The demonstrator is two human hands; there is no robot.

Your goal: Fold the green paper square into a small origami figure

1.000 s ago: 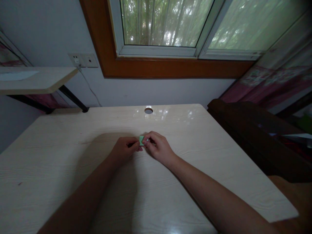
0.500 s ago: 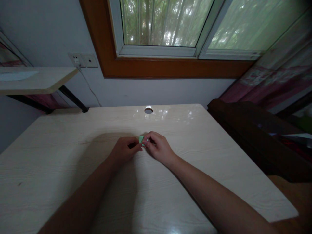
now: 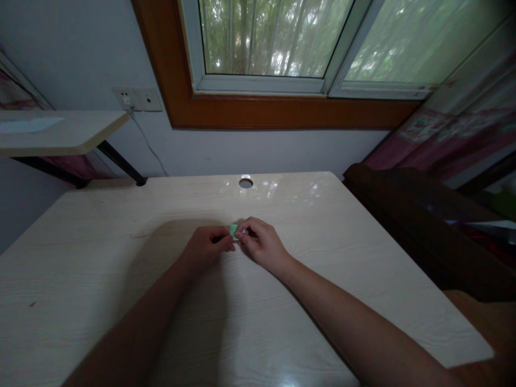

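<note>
A small light-green piece, which looks like folded paper (image 3: 233, 230), sits between my two hands above the pale wood-grain desk (image 3: 282, 312). With thumb and forefinger my right hand (image 3: 260, 240) pinches its right side. My left hand (image 3: 207, 246) is at its left edge, thumb and fingers pressed together there. Fingers cover much of the piece, so its full shape is hidden. Both forearms reach in from the bottom of the view.
A round cable hole (image 3: 245, 183) lies near the desk's back edge. On the left stands a raised shelf (image 3: 76, 142) with black legs. A wall socket (image 3: 139, 100) with a plugged-in cable is behind. Dark wooden furniture (image 3: 403, 226) adjoins the right edge.
My left thumb and fingertips have shifted slightly left and down, and a little more of the green piece shows. My right hand stays where it was.
</note>
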